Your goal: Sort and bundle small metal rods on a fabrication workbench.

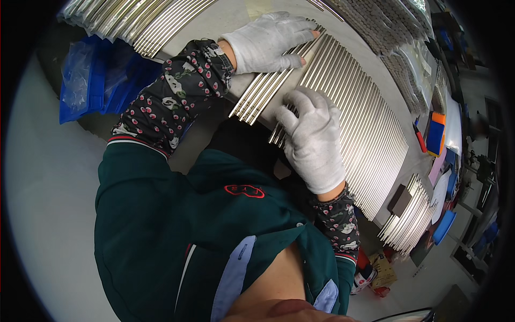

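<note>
Both my hands wear white gloves with some fingertips bare. My left hand (268, 43) lies across a small group of thin shiny metal rods (260, 94) near the table edge, its fingers stretched out and thumb apart. To its right, my right hand (316, 139) rests over the near left part of a wide row of similar rods (365, 123). Its fingers are loosely bent, with gaps between them, and the palm side is hidden. A narrow gap separates the small group from the wide row.
More rods (171, 24), some in clear plastic, lie at the upper left above blue bins (86, 80). Bundled grey pieces (375, 24) line the far side. At right are a dark block (399, 200) on another rod pile (410, 220), a red pen (419, 139) and an orange-blue object (436, 134).
</note>
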A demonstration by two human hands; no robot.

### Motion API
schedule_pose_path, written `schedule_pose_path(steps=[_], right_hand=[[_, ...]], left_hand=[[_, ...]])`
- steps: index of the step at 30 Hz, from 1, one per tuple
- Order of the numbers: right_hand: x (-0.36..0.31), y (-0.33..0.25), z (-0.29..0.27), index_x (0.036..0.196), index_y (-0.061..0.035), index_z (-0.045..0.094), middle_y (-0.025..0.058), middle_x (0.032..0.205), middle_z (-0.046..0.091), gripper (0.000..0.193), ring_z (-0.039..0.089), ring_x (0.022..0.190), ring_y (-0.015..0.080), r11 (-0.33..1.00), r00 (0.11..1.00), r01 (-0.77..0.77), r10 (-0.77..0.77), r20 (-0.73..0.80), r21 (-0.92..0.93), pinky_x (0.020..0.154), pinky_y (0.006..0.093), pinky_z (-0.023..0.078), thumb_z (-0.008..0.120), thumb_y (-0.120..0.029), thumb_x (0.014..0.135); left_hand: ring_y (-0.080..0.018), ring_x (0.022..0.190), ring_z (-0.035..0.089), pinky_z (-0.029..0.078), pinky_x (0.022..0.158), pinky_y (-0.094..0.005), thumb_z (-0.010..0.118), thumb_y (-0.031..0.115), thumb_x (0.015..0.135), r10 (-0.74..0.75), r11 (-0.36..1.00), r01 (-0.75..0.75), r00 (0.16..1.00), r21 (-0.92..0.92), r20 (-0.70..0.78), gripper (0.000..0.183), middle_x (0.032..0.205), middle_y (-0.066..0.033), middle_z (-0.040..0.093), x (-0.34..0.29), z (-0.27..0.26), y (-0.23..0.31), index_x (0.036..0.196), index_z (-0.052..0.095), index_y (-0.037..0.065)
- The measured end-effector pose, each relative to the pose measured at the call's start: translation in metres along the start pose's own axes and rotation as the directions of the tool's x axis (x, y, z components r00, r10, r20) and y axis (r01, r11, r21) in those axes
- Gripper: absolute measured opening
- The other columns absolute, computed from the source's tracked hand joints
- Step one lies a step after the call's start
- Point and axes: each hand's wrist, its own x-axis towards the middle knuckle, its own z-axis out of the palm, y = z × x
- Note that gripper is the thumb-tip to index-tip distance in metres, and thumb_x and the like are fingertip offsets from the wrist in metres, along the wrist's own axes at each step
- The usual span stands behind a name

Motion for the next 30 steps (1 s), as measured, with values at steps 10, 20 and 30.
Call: schedule_pose_path(steps=[10, 20, 30], right_hand=[[0.015, -0.007, 0.008, 0.101, -0.0143, 0.065, 0.0039, 0.092, 0.057, 0.026, 0.058, 0.093, 0.0239, 0.999, 0.999, 0.021, -0.023, -0.031, -0.048, 0.097, 0.0453, 0.043, 0.059, -0.01, 0.076], [0.029, -0.014, 0.012, 0.097, -0.0144, 0.065, 0.0054, 0.092, 0.056, 0.024, 0.056, 0.095, 0.024, 0.998, 0.994, 0.046, -0.041, 0.105, -0.042, 0.098, 0.0446, 0.042, 0.059, -0.011, 0.074], [0.006, -0.033, -0.044, 0.096, -0.0078, 0.061, 0.0118, 0.11, 0.054, 0.03, 0.053, 0.11, 0.0298, 0.999, 0.999, 0.034, -0.032, -0.037, 0.035, 0.102, 0.0477, 0.038, 0.065, -0.009, 0.067]], left_hand=[[-0.0291, 0.134, 0.042, 0.035, 0.113, -0.041, 0.054, 0.026, 0.095, -0.009, 0.998, 0.007, 1.0, -0.057, -0.023, 0.046, 0.143, -0.0107, 0.046, -0.002, 0.003, -0.006, 0.139, 0.047, 0.011], [-0.0303, 0.123, 0.051, 0.039, 0.109, -0.0396, 0.055, 0.024, 0.094, 0.009, 0.995, -0.024, 0.989, -0.1, -0.148, 0.042, 0.134, -0.0097, 0.055, -0.003, 0.008, -0.016, 0.134, 0.052, 0.01], [-0.0307, 0.122, 0.05, 0.042, 0.104, -0.0391, 0.061, 0.009, 0.086, -0.065, 0.989, 0.053, 0.994, -0.138, -0.084, 0.047, 0.131, -0.0119, 0.053, -0.001, -0.044, 0.002, 0.131, 0.05, 0.008]])
